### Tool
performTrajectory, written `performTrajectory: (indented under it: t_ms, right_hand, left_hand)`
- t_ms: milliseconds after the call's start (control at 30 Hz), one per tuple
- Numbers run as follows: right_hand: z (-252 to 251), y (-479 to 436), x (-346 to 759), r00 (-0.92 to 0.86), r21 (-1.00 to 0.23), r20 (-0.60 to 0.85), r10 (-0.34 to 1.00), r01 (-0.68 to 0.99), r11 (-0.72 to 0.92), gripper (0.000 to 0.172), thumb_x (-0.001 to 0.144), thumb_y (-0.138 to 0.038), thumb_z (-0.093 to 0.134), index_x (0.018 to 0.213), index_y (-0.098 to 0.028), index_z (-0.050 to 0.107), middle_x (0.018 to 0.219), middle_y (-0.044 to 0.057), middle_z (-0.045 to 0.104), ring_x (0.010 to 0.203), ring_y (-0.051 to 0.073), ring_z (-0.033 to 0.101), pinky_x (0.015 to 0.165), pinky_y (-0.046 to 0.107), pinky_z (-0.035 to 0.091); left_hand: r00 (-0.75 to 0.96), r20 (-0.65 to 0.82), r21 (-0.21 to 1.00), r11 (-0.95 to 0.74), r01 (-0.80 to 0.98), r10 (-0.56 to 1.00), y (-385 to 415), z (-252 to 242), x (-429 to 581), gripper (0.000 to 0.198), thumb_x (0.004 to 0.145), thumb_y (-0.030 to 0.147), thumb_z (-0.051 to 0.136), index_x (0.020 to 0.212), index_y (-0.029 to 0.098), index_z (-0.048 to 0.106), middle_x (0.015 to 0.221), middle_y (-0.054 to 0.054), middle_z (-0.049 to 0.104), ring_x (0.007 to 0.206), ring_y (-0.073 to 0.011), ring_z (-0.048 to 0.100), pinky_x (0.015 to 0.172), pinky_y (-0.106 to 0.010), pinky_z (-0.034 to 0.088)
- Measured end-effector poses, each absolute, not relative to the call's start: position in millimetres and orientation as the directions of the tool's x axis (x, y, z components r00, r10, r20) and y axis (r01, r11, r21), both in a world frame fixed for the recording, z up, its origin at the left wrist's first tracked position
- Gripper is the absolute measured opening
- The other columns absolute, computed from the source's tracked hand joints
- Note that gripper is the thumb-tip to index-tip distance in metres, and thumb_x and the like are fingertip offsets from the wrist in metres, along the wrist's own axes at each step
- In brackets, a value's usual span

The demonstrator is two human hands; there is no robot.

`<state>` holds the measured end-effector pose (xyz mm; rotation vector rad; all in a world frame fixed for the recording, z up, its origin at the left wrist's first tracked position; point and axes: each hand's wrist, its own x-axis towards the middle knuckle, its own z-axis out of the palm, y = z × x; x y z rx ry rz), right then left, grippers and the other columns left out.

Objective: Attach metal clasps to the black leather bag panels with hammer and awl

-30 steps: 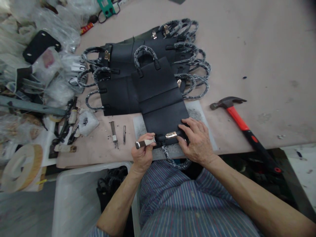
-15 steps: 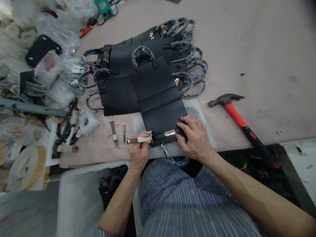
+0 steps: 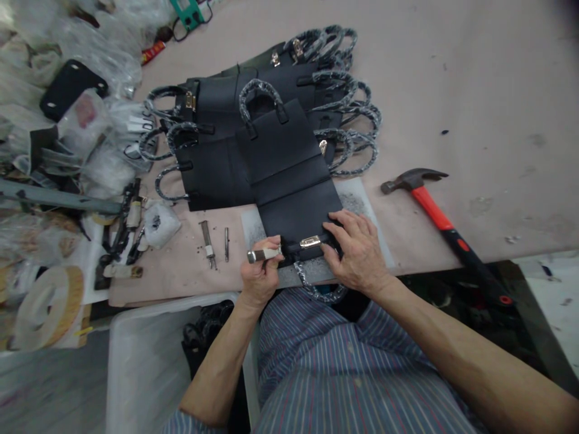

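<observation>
My left hand (image 3: pixel 259 274) is closed round a metal punch (image 3: pixel 265 254) wrapped in white tape. The punch leans, with its working end at the left edge of a black bag panel (image 3: pixel 294 214). On that panel lies my right hand (image 3: pixel 359 250), fingers spread and pressing lightly near a gold-coloured metal clasp (image 3: pixel 310 242). A plastic-wrapped handle (image 3: pixel 312 289) hangs from the panel's near edge. Beneath the panel is a white board (image 3: pixel 366 211) with dark marks. The punch's tip is hidden by my fingers.
A claw hammer (image 3: pixel 436 214) lies to the right, its handle past the table edge. More black bag panels (image 3: pixel 215 175) are piled behind. A pronged tool (image 3: pixel 208 244) and a thin rod (image 3: pixel 227 244) lie left, above a plastic bin (image 3: pixel 136 325). Plastic bags (image 3: pixel 85 36) crowd the far left.
My left hand has shifted slightly right, and the punch has tipped so that less of its length shows. My right hand stays on the panel.
</observation>
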<state>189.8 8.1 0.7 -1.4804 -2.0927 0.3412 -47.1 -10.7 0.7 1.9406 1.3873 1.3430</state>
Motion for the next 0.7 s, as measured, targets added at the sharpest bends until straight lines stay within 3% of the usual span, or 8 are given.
performTrajectory:
  t_ms: [400,700]
  right_hand:
    - [0.5,8.0,189.6,-0.235,-0.515,0.298,0.925,0.776,0.363,0.038,0.089,-0.028,0.064,0.125,-0.017,0.063,0.141,0.015,0.059,0.137,0.036,0.049,0.118,0.056,0.032]
    - [0.6,7.7,190.0,-0.232,-0.515,0.291,0.928,0.779,0.357,0.037,0.09,-0.029,0.064,0.125,-0.017,0.063,0.142,0.014,0.059,0.137,0.036,0.049,0.118,0.055,0.032]
  left_hand:
    - [-0.046,0.419,0.83,-0.362,0.425,0.907,-13.0,-5.2,-49.8,0.005,0.095,0.018,0.065,0.1,0.018,0.065,0.107,-0.009,0.075,0.103,-0.0229,0.074,0.096,-0.042,0.059]
    - [-0.2,0.234,0.956,-0.188,0.225,0.951,-11.9,-6.4,-49.9,0.014,0.093,0.031,0.071,0.097,0.018,0.067,0.103,-0.009,0.075,0.099,-0.0231,0.075,0.095,-0.041,0.06]
